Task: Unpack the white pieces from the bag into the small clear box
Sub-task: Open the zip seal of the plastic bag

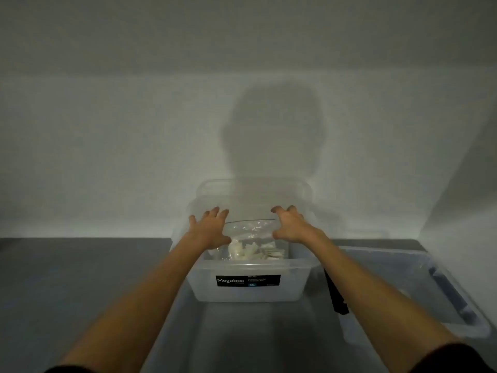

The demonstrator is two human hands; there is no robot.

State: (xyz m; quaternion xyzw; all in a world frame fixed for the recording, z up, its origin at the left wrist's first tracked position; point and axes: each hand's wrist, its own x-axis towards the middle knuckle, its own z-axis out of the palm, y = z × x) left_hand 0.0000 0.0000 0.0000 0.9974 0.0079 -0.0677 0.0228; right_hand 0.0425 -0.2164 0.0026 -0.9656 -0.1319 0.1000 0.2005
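Head view: the left hand [208, 228] lies with fingers spread and straight against the left edge of a clear plastic bag [251, 230]. The right hand [290, 224] curls its fingers round the right edge, so the bag's mouth is stretched wide between the two hands. The bag's lower part rests inside the small clear box [248, 292], a rectangular plastic tub with a black "Megabox" label. The white pieces [255, 251], small and irregular, are heaped at the bag's bottom and not yet loose in the box.

Risks, as judged:
- The left hand only presses the film, so that edge could slip and the mouth collapse.
- Tipping the bag too high could send pieces over the box rim.
- The light box may slide when pulled.

Surroundings:
- The box appears to stand inside a large translucent bin [242, 343], whose walls limit wrist room at 6 o'clock.
- A translucent lid with a blue-grey handle [457, 325] lies at 3 o'clock, with a black strip [336, 294] between it and the box.
- Another clear container [255, 184] stands at 12 o'clock against the white wall [107, 157].
- The grey bench [80, 265] extends toward 9 o'clock.
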